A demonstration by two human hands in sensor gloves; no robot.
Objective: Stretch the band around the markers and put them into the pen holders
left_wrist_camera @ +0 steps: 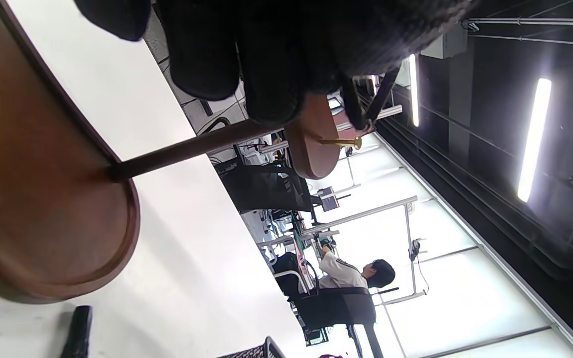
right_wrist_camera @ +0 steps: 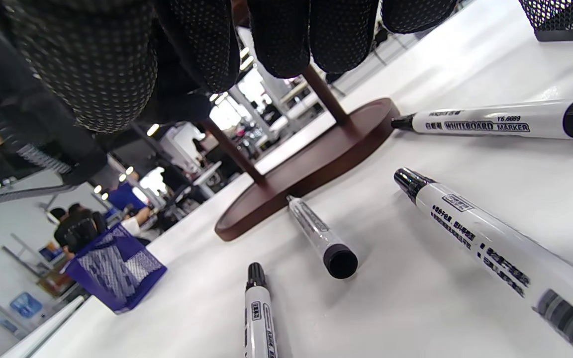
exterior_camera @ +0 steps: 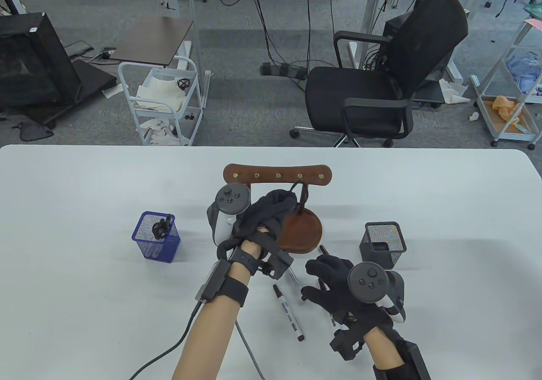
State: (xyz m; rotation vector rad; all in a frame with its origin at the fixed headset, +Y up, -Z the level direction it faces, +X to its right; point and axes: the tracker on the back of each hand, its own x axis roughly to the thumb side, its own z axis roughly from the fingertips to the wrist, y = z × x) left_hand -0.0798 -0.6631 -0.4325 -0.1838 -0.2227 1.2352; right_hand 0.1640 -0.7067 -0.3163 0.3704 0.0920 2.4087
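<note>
Left hand (exterior_camera: 264, 219) reaches up at wooden hook rack (exterior_camera: 277, 174) centre frame, fingers curled near a dark band (exterior_camera: 301, 198) on a brass peg; grip possibly closed, cannot tell. Right hand (exterior_camera: 334, 285) hovers spread, holding nothing, over white markers (exterior_camera: 288, 312) lower centre. Blue mesh holder (exterior_camera: 156, 237) left, black mesh holder (exterior_camera: 383, 244) right, round brown base (exterior_camera: 302, 234) between.

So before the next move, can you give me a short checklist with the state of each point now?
1. Loose markers on the table within reach of the right hand: ok.
2. Right hand holds a marker: not ok, it hovers above them.
3. Left hand at the band on the wooden stand: ok.
4. Band free of its peg: cannot tell.
5. Black holder has room: ok.
6. Blue holder has room: cannot tell.
</note>
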